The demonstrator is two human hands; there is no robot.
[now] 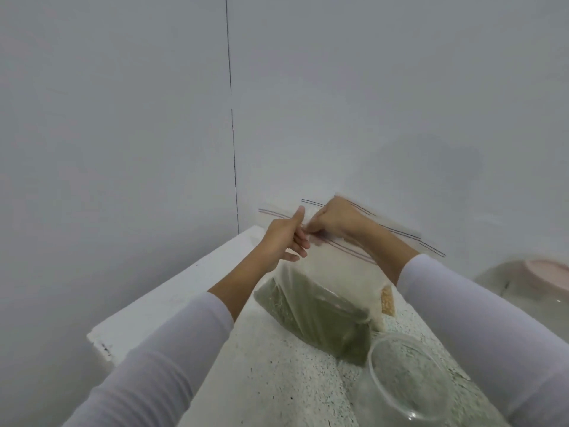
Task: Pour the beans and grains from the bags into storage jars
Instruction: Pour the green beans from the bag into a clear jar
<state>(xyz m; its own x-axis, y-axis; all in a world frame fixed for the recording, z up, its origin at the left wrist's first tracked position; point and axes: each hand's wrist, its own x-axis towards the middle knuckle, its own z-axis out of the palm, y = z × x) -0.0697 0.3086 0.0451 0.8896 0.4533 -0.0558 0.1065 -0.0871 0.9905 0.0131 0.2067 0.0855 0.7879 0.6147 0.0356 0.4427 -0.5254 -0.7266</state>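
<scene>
A clear zip bag of green beans [311, 312] stands on the speckled counter [277, 380], its zip strip up at the top. My left hand [284, 238] and my right hand [334, 220] both pinch that zip top, fingertips close together at its left end. An open clear jar [409, 380] stands just in front of the bag, near my right forearm. Behind the green bag lean more clear zip bags [397, 232]; one shows tan grains [388, 300] low down.
A second clear jar with a pink lid [542, 278] stands at the right edge. White walls close in on the left and behind. A white ledge [172, 297] runs along the counter's left side.
</scene>
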